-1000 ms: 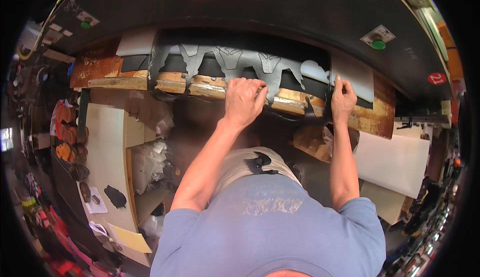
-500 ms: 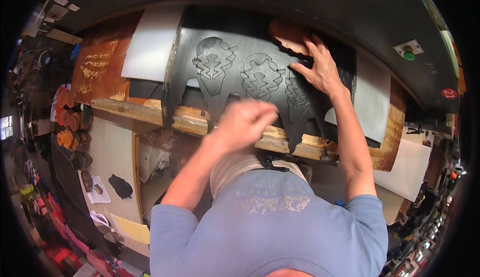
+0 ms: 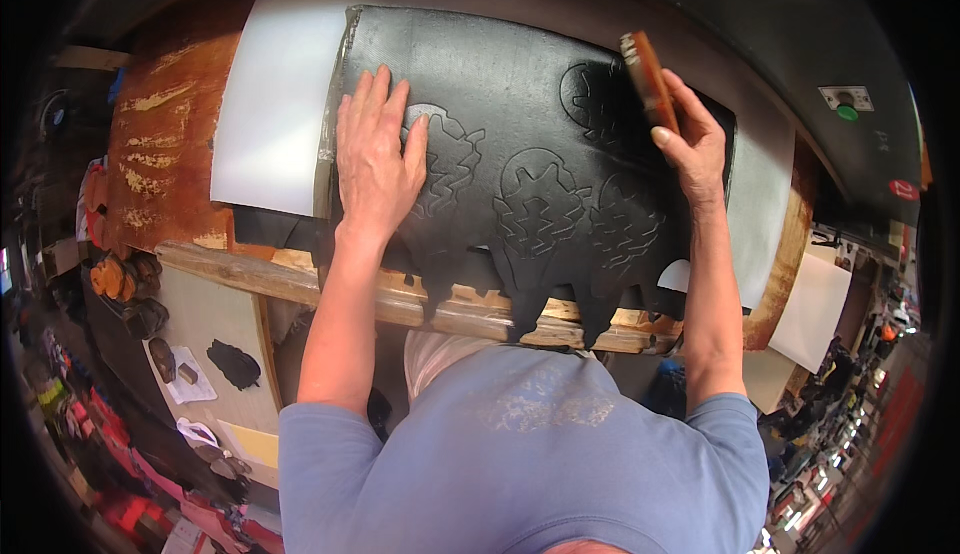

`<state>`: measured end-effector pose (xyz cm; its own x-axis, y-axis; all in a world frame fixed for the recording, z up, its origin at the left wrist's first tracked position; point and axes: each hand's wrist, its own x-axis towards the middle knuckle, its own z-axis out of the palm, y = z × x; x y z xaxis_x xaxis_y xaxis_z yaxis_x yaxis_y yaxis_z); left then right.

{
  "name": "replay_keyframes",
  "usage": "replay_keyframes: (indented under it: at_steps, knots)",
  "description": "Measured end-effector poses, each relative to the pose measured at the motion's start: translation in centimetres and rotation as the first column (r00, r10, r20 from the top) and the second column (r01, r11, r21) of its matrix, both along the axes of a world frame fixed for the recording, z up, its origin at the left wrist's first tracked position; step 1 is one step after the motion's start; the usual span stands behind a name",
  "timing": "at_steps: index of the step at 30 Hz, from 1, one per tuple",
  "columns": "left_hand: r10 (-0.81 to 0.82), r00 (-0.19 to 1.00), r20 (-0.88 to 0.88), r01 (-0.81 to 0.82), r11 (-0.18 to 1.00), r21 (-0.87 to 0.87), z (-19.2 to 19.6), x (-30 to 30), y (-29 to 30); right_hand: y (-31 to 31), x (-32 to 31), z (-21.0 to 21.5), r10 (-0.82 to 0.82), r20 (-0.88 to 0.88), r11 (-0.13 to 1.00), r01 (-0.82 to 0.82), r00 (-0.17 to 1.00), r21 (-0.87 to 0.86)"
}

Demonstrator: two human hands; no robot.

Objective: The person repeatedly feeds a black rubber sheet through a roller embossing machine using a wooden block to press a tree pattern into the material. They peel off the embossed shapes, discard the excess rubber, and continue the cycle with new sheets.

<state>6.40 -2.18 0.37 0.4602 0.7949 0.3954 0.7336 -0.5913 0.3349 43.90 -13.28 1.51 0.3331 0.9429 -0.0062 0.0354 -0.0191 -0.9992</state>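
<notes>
- Fingers of our left hand point(image 3: 375, 169) lie flat and close together, thumb set a little apart, pressing down on the black sheet point(image 3: 520, 144) near its left edge.
- Our right hand point(image 3: 692, 144) has its fingers curled around a brown block point(image 3: 648, 79), thumb on the near side, gripping it firmly; the block stands tilted on edge against the sheet's upper right part.
- We see the black sheet spread over the wooden workbench point(image 3: 160, 164), covering its middle, with its lower edge cut into jagged flaps that hang over the bench's front rail point(image 3: 440, 304).
- Pressed outlines of rounded, zigzag-filled shapes point(image 3: 545, 209) show in the sheet's surface, one partly under our left hand, others between the two hands.
- We notice a white sheet point(image 3: 270, 114) lying under the black one, showing at its left, and more white showing at its right beside our right forearm.
- Our blue shirt point(image 3: 520, 454) fills the lower middle of the view.
- Left of us, lower down, a pale board point(image 3: 215, 329) carries small dark cut pieces point(image 3: 235, 364).
</notes>
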Motion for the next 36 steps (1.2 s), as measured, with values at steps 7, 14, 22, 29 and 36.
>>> replay_keyframes:
  at_steps: [7,14,22,29,36]
  knots:
    - [0.022,0.953,0.302,-0.003,0.998,-0.063,0.8,-0.1,0.7,2.5,-4.8,2.1,-0.011,0.417,0.993,-0.038,0.909,0.109]
    - [0.119,0.891,0.438,-0.033,0.98,-0.198,1.3,0.0,0.4,7.3,-14.9,0.4,-0.073,0.811,0.996,0.004,0.58,0.087]
    - [0.058,0.928,0.368,-0.025,0.995,-0.094,1.0,0.1,0.5,8.3,-12.2,-1.6,-0.053,0.825,0.948,-0.231,0.563,0.218]
    - [-0.016,0.966,0.259,0.022,1.0,-0.019,0.6,1.2,2.2,9.1,-11.5,-0.7,0.031,0.82,0.931,-0.315,0.571,0.184]
    - [-0.051,0.968,0.245,0.068,0.996,-0.06,0.4,1.8,2.9,6.2,-9.0,-1.8,0.019,0.775,0.942,-0.27,0.632,0.198]
